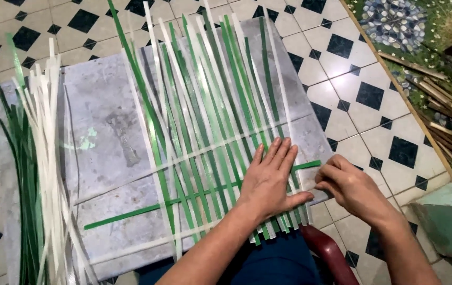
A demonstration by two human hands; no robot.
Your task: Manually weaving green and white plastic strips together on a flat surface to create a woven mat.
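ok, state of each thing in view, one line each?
left hand: flat, pressing the woven strips
right hand: pinching the green cross strip's end
woven strips: fanned on the board, partly interlaced
green cross strip: threaded crosswise
spare strips: loose bundle
board: flat on floor

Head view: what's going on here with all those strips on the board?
A person is weaving flat green and white strips on a grey board laid on a tiled floor. The left hand presses flat on the upright strips, while the right hand pinches the end of a green crosswise strip at the board's right edge. A white crosswise strip already lies above it. A bundle of spare strips lies along the board's left side.
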